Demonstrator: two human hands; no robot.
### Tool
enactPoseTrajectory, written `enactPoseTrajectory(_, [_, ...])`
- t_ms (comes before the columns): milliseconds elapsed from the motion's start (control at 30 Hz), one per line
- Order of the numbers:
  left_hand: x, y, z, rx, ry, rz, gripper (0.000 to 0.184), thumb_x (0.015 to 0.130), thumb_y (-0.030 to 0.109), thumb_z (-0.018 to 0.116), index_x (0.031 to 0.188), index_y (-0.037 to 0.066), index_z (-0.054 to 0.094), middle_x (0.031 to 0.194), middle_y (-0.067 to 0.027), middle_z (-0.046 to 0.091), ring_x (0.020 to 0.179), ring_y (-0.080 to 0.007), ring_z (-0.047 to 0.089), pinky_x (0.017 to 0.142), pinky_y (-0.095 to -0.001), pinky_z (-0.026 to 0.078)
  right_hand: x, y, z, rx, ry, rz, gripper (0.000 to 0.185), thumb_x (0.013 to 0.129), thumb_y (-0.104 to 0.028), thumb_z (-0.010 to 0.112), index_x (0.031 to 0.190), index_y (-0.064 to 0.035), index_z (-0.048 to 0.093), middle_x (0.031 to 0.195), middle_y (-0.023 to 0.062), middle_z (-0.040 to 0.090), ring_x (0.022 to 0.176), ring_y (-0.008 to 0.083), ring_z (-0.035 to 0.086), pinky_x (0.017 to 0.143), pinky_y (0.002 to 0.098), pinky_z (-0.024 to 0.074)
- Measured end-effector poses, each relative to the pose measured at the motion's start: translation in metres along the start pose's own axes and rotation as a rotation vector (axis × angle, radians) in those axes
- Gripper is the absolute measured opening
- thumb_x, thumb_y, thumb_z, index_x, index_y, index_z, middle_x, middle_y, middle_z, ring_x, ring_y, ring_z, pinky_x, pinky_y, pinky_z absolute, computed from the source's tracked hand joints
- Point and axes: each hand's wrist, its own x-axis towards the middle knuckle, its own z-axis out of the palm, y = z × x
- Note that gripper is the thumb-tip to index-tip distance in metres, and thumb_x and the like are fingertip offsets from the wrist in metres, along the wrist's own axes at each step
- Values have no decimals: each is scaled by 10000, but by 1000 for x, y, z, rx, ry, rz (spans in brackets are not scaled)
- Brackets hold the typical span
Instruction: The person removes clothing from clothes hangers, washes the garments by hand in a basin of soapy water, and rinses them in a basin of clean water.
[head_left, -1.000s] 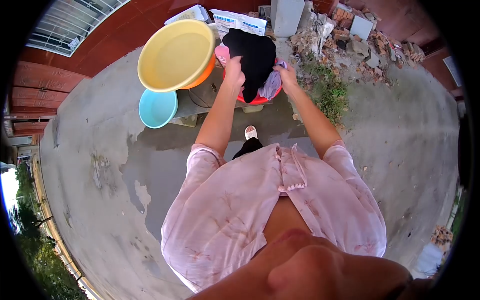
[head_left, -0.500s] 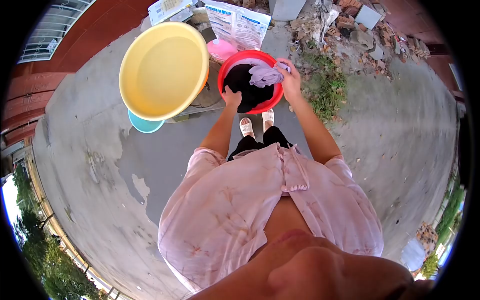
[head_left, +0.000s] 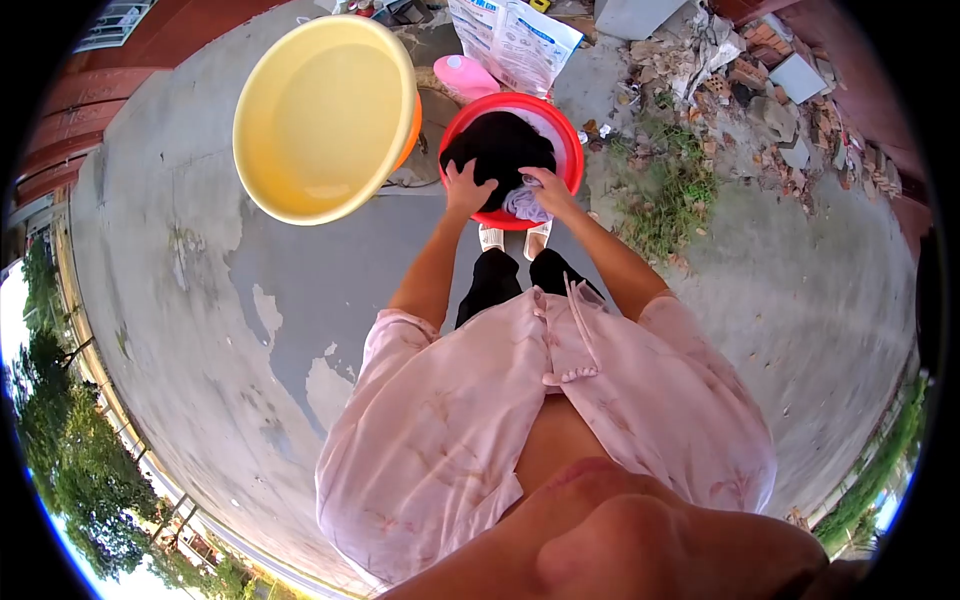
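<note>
A red basin [head_left: 573,150] stands in front of my feet and holds a bundled black cloth [head_left: 505,145]. My left hand [head_left: 466,190] rests on the near left part of the black cloth, thumb and fingers apart. On the basin's near right side, my right hand [head_left: 548,192] has its fingers closed on a crumpled lilac cloth [head_left: 524,204]. The lilac cloth lies low against the near rim, beside the black one. Pale, soapy-looking water or foam shows along the right inner side of the basin.
To the left stands a large yellow basin [head_left: 330,110] with clear-looking liquid, and an orange object [head_left: 412,135] shows behind it. Beyond the red basin are a pink bottle-like object [head_left: 465,76] and a printed bag [head_left: 520,45]. Weeds [head_left: 670,185] and brick rubble [head_left: 770,110] lie to the right.
My right hand has lowered the lilac cloth from above the basin's right side to its near edge. My left hand has shifted and its fingers are now spread on the black cloth.
</note>
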Motion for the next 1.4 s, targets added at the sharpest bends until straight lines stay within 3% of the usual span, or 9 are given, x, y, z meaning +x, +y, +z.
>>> enactPoseTrajectory(67, [-10, 4, 1, 271, -322, -116, 668, 783, 367, 727, 1358, 108, 507, 1480, -269, 304, 1372, -462, 280, 1112, -508, 305, 13, 24, 5, -127, -148, 140, 564, 817, -153, 613, 1360, -272, 514, 1431, 105, 483, 1249, 368, 510, 1013, 490, 436])
enactPoseTrajectory(167, [-20, 6, 11, 254, -154, -96, 722, 799, 441, 691, 1409, 130, 461, 1530, -260, 229, 1385, -456, 268, 1125, -511, 282, 20, -20, -20, -365, -125, 367, 752, 820, -310, 660, 1485, -347, 309, 1588, 91, 222, 1366, 451, 323, 1066, 605, 340])
enactPoseTrajectory(267, [-22, 8, 30, 238, 72, 93, 833, 809, 505, 671, 1495, 180, 327, 1556, -253, 178, 1386, -487, 244, 1129, -548, 256, 33, -25, -11, -294, 37, 227, 758, 824, -400, 675, 1485, -345, 310, 1586, 108, 218, 1369, 458, 313, 1062, 619, 337])
enactPoseTrajectory(533, [-4, -26, 80, 523, -321, -46, 941, 768, 592, 675, 1517, 200, 260, 1550, -230, 208, 1407, -479, 199, 1124, -614, 187, 71, 17, 42, -483, -73, 422, 825, 800, -589, 643, 1496, -361, 264, 1604, 118, 119, 1376, 525, 233, 976, 748, 305])
enactPoseTrajectory(700, [15, -48, 118, 563, -519, -163, 831, 876, 702, 407, 1491, 148, 330, 1509, -211, 323, 1426, -482, 140, 1111, -676, 79, 89, 40, 42, -582, -249, 562, 627, 864, -519, 544, 1322, -90, 531, 1149, 240, 648, 1075, 424, 623, 929, 560, 473])
enactPoseTrajectory(833, [28, -59, 132, 511, -576, -193, 803, 896, 694, 374, 1477, 139, 375, 1560, -199, 247, 1444, -438, 145, 1149, -614, 106, 97, 66, 47, -646, -523, 533, 508, 891, -460, 504, 1162, -53, 642, 1126, 232, 658, 1038, 431, 629, 891, 497, 501])
enactPoseTrajectory(933, [44, -62, 135, 251, -820, -461, 804, 923, 650, 362, 1494, 85, 321, 1544, -185, 300, 1413, -353, 314, 1171, -463, 235, 107, 101, 60, -636, -537, 555, 491, 889, -438, 524, 1154, -44, 648, 1103, 213, 668, 1022, 390, 636, 884, 466, 500])
enactPoseTrajectory(1100, [53, -75, 140, -219, -743, -638, 670, 893, 573, 458, 1335, 71, 465, 1347, -167, 458, 1232, -324, 447, 1067, -439, 343, 127, 133, 65, -623, -475, 599, 462, 886, -403, 558, 1139, -30, 657, 1066, 181, 684, 995, 322, 647, 874, 413, 498])
enactPoseTrajectory(1400, [64, -52, 84, -1159, -537, -911, 484, 846, 456, 576, 1112, 60, 659, 1055, -144, 677, 978, -287, 634, 913, -407, 501, 72, -26, 46, 335, 139, 377, 414, 871, -354, 641, 1083, 0, 675, 955, 116, 702, 906, 189, 646, 832, 327, 494])
